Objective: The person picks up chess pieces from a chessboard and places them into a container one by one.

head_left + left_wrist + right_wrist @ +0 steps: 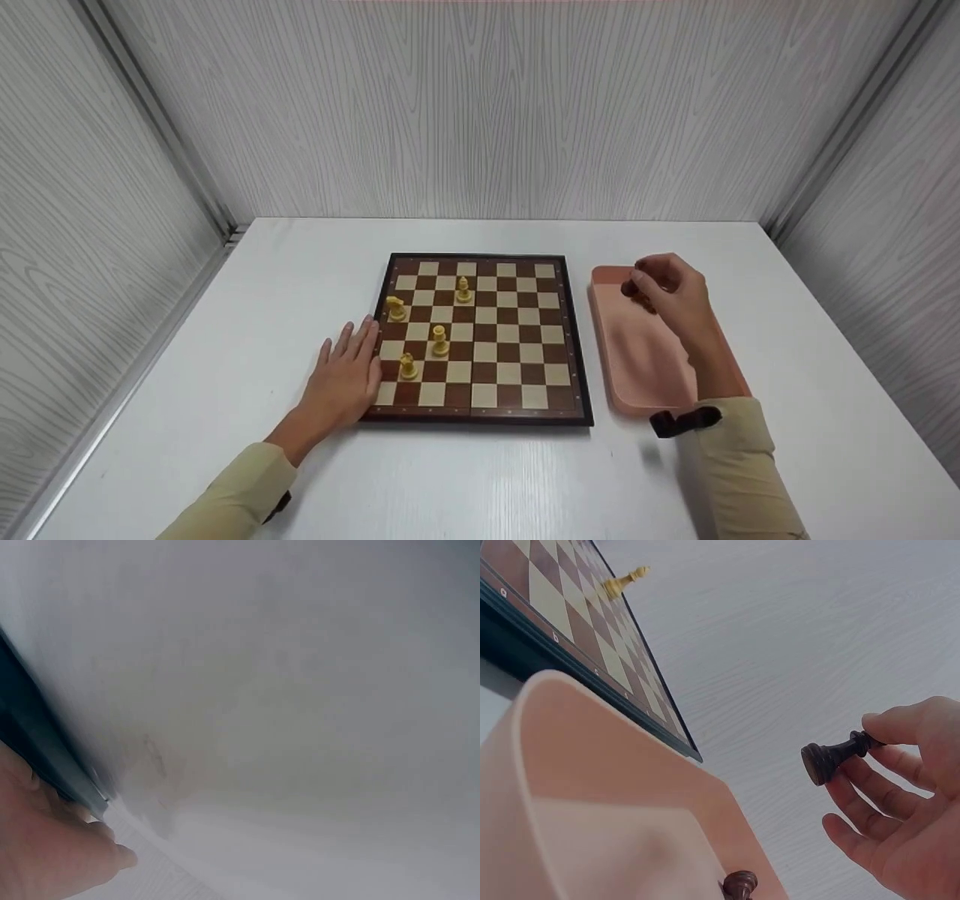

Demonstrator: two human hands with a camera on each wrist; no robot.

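Note:
My right hand (675, 296) pinches a dark chess piece (832, 757) by its top between thumb and fingers, base pointing away from the palm. It hovers over the far part of the pink tray (622, 390). Inside that tray lies another dark chess piece (740, 883), partly cut off in the right wrist view. My left hand (341, 386) lies with straight fingers along the left edge of the chessboard (517, 315). Standing on the board are yellow pieces: a knight (396, 309) by the left edge, a bishop-like piece (464, 289) farther back, and two others (439, 342) nearer the front.
The pink tray stands just right of the board, with a narrow strip of white table (517, 480) between them. Grey wood-grain panels (480, 112) enclose the table at the back and both sides.

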